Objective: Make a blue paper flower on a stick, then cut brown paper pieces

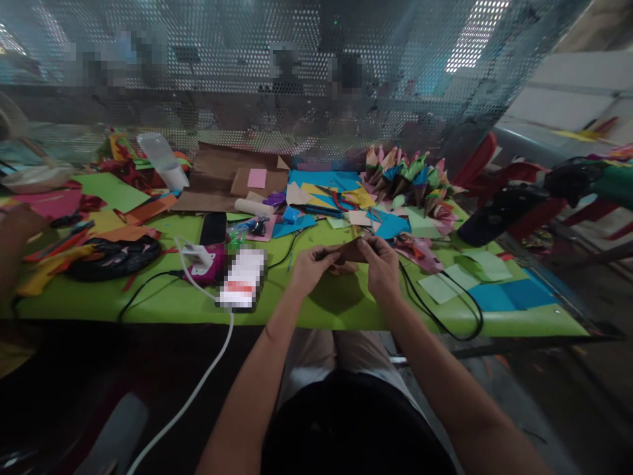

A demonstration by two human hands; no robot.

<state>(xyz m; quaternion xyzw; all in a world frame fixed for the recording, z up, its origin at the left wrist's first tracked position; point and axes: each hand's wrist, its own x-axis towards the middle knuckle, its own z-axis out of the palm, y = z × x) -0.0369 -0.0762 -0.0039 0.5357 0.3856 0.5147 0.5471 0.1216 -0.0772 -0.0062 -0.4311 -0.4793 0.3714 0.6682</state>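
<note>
Between my two hands is a piece of brown paper point(352, 252), held just above the green tabletop point(316, 310). My left hand point(312, 267) pinches its left end between thumb and fingers. At the other end, my right hand point(380, 264) grips the paper in the same way. The paper looks folded or bent, though its exact shape is hard to make out. Below it, a smaller brown scrap shows partly behind my fingers. Blue paper point(390, 224) lies just beyond my right hand.
A phone point(242, 278) and a magenta power strip point(204, 265) with cables lie left. Paper cones point(413, 181) stand back right. Brown cardboard point(208, 175), red-handled scissors point(339, 200) and a clear bottle point(163, 161) lie behind. A co-worker's arm point(17, 244) reaches in at far left.
</note>
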